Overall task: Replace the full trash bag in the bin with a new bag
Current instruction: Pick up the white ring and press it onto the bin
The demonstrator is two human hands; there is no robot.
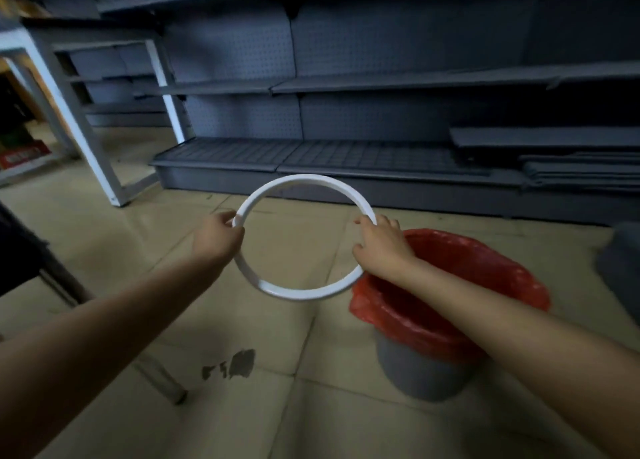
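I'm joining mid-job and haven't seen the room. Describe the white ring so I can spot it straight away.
Look in front of the long grey shelving, above the tiled floor. Just left of the grey bin with its red bag, the left hand and right hand grip the white ring by opposite sides. It is the only white hoop, held in the air.

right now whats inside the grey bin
A red bag lines the grey bin, its edge folded out over the rim. The right hand and forearm cover part of the opening, and the inside is dark, so any trash cannot be seen.
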